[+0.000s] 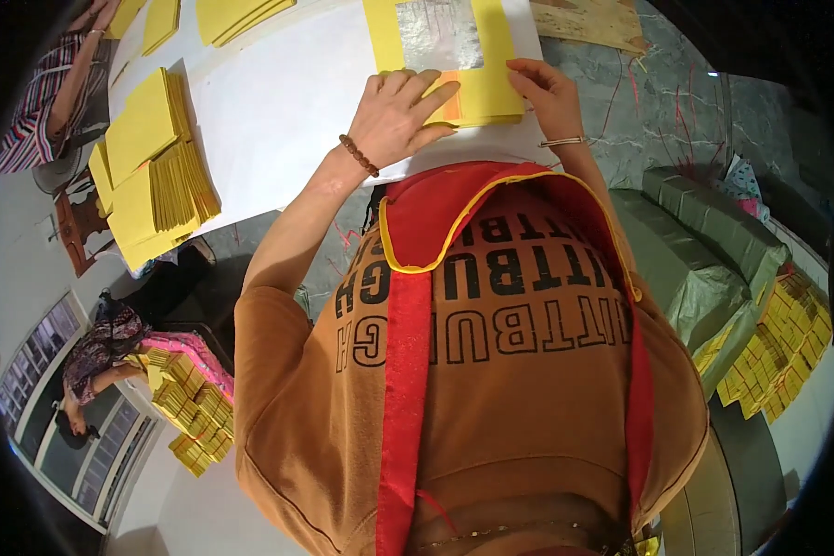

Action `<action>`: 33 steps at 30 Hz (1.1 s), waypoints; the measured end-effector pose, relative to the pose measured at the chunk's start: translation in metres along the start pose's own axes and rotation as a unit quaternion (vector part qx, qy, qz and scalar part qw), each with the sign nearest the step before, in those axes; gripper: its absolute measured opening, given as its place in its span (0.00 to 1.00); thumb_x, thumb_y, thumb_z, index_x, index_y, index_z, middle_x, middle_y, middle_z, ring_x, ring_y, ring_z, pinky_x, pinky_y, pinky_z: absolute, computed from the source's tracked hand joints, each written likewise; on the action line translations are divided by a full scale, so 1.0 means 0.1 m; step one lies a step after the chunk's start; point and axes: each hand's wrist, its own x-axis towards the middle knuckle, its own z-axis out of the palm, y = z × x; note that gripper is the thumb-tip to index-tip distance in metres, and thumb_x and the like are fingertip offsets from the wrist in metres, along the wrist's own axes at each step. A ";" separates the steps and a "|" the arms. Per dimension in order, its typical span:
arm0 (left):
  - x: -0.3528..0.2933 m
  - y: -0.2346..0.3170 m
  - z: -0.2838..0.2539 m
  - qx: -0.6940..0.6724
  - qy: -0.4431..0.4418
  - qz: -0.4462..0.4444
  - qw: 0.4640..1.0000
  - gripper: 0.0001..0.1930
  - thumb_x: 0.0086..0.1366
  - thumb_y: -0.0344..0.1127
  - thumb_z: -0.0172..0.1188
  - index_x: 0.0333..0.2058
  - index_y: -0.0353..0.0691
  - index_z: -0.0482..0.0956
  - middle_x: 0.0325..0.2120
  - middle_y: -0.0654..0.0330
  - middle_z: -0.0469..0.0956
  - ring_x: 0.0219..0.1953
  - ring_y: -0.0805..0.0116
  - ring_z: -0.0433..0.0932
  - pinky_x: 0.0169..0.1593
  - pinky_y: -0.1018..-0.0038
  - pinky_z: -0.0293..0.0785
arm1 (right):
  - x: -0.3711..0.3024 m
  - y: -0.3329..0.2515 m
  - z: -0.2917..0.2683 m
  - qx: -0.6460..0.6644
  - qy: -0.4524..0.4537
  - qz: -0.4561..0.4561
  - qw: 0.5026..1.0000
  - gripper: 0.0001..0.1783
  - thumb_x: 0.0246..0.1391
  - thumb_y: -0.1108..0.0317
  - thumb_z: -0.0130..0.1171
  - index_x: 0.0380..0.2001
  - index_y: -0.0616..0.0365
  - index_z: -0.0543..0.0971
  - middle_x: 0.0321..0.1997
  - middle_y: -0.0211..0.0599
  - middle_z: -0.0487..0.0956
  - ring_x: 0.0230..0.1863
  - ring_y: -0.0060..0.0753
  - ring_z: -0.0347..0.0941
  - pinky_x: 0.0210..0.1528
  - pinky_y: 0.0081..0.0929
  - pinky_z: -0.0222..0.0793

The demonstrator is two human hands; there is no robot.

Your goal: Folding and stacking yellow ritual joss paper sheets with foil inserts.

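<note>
Yellow paper point(492, 94), flat, rectangular, lies under the left hand point(400, 113), palm down, fingers spread; crinkled foil point(440, 35) just beyond them. Right hand point(545, 96) curled at paper's right edge; pinch unclear.

The yellow rectangular paper sheet point(493, 91) runs out of my sight above; the bare left hand point(395, 111) partly hides its orange patch point(451, 108).

A single fisheye view looks steeply down from the wearer's head, facing the table point(269, 102). The wearer's brown shirt point(528, 408) looms nearest, with the left hand point(400, 113) and right hand point(549, 94) farther off by the table's near edge. Left, near and right table edges show; the frame's top crops the far side.
</note>
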 end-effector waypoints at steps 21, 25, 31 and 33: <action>-0.11 0.03 0.04 -0.062 0.015 -0.038 0.997 0.27 0.51 0.49 0.59 0.51 0.49 0.69 0.48 0.60 0.67 0.46 0.61 0.64 0.47 0.66 0.58 | 0.06 0.07 0.00 -0.153 -0.021 -0.133 0.979 0.09 0.46 0.67 0.55 0.32 0.56 0.78 0.25 0.31 0.75 0.24 0.24 0.70 0.29 0.22 0.66; -0.14 0.04 0.05 -0.036 -0.013 -0.072 0.997 0.32 0.50 0.54 0.59 0.55 0.52 0.65 0.51 0.59 0.64 0.50 0.59 0.61 0.51 0.63 0.53 | 0.06 -0.04 -0.02 -0.194 -0.043 -0.125 0.972 0.09 0.46 0.67 0.55 0.32 0.55 0.77 0.25 0.32 0.76 0.24 0.27 0.71 0.30 0.23 0.67; -0.16 -0.01 0.10 -0.019 -0.029 -0.057 0.998 0.30 0.51 0.53 0.58 0.53 0.52 0.67 0.51 0.61 0.64 0.51 0.61 0.62 0.50 0.65 0.54 | 0.04 -0.03 -0.06 -0.219 -0.059 -0.116 0.967 0.10 0.45 0.65 0.56 0.33 0.55 0.77 0.29 0.34 0.76 0.27 0.29 0.72 0.31 0.24 0.67; -0.16 -0.02 0.10 -0.019 -0.023 -0.054 0.998 0.28 0.52 0.52 0.58 0.52 0.52 0.68 0.50 0.61 0.65 0.50 0.61 0.63 0.49 0.65 0.54 | 0.00 -0.06 -0.03 -0.284 0.003 -0.134 0.949 0.10 0.45 0.64 0.56 0.32 0.54 0.78 0.36 0.33 0.75 0.33 0.30 0.71 0.32 0.24 0.67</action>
